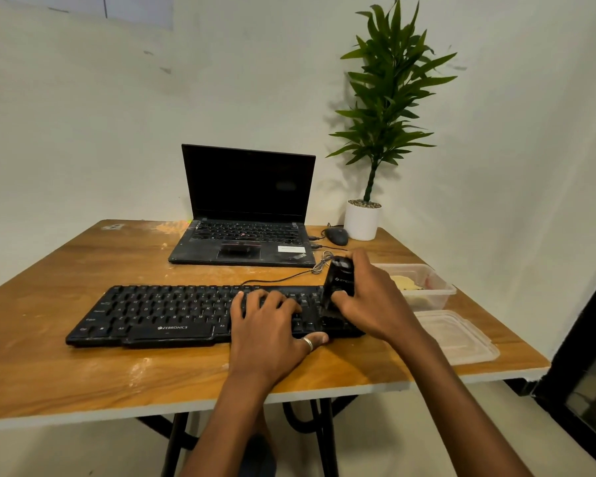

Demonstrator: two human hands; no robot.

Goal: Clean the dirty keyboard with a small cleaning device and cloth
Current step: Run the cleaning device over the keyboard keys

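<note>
In the head view, the left hand (269, 325) lies flat on the keyboard (152, 315), palm down. Its fingers are spread and fairly straight across the keys right of the middle. The thumb, which wears a ring (308, 343), rests along the keyboard's near edge. This hand holds nothing.

The right hand (375, 297) grips the device (339, 280), a small black unit, with the fingers curled over its top and far side and the thumb on its near face. The device stands nearly upright with its lower end down on the keyboard's right end, just beside the left hand's fingertips. Exactly where it meets the keys is dark and hard to make out.

The keyboard lies across the bench (49, 339), near the front edge, with both hands on its right half and its left half bare. Its cable (289, 277) runs back from it towards the laptop.

Behind it an open laptop (245, 208) sits with a dark screen. A mouse (337, 235) and a potted plant (362, 222) are to the laptop's right. Right of the right hand is a clear tub (441, 294) with something pale yellow inside. Its lid (458, 335) lies nearer the front edge.
</note>
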